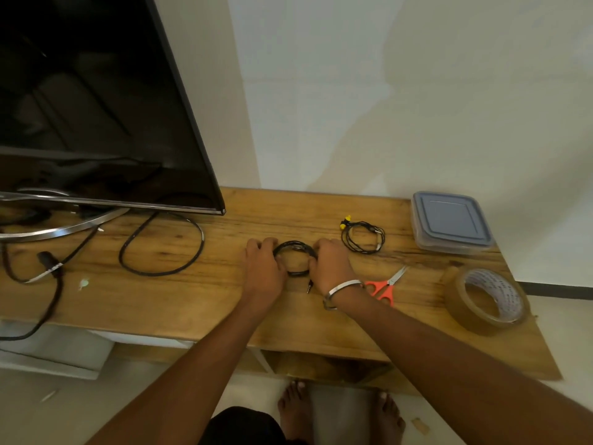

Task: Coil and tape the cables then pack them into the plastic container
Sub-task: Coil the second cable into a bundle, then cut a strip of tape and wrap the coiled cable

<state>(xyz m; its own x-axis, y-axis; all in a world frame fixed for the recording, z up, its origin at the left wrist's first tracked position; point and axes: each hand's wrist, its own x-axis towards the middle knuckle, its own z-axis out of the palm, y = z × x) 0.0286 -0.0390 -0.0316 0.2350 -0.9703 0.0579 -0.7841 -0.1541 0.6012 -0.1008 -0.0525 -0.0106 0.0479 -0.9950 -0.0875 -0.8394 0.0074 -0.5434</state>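
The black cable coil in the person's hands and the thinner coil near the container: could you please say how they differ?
The black cable coil is thicker and gripped by the left hand and right hand; the thinner coil lies untouched with yellow plugs. Both are black loops on the wooden table.

Head camera looks steeply down, close over the wooden table (199,303).

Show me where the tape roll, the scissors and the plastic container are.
tape roll (462,308): head view, brown outer band.
scissors (380,289): head view, orange handles.
plastic container (452,220): head view, lid centre.
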